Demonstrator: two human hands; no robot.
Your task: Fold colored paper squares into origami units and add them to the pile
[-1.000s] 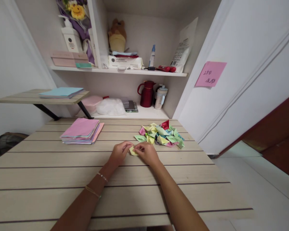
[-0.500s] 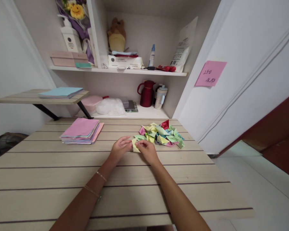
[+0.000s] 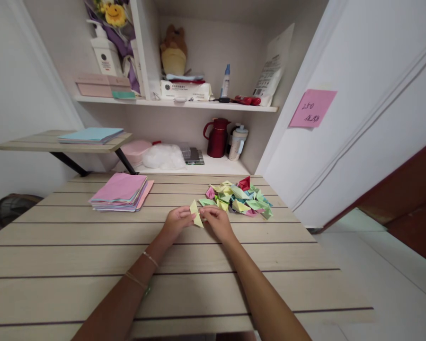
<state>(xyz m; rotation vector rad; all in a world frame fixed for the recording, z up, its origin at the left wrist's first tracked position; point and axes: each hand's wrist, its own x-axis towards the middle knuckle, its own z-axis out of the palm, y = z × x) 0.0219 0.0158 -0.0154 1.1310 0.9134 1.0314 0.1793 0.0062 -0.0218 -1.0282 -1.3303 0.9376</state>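
A small folded piece of pale yellow paper point(image 3: 198, 220) is held between my two hands, just above the slatted table. My left hand point(image 3: 178, 221) pinches its left side between thumb and fingers. On its right side, the fingertips of my right hand point(image 3: 216, 221) are closed on the paper's edge. Beyond my right hand lies a heap of folded paper boats point(image 3: 239, 195) in yellow, green, pink, red and blue. One light green boat point(image 3: 206, 202) rests at the heap's left end, close to the fingers.
A stack of coloured paper squares point(image 3: 119, 192) lies on the table point(image 3: 184, 289) at the left. Above it, a raised small shelf point(image 3: 31, 140) carries blue paper point(image 3: 91, 135). Behind the table, white cabinet shelves hold a red jug point(image 3: 217, 138), a cup point(image 3: 237, 143) and a plastic bag point(image 3: 164, 157).
The yellow paper has gone from a flatter shape to a narrow pointed one. My left fingers, earlier stretched beside it, now grip it.
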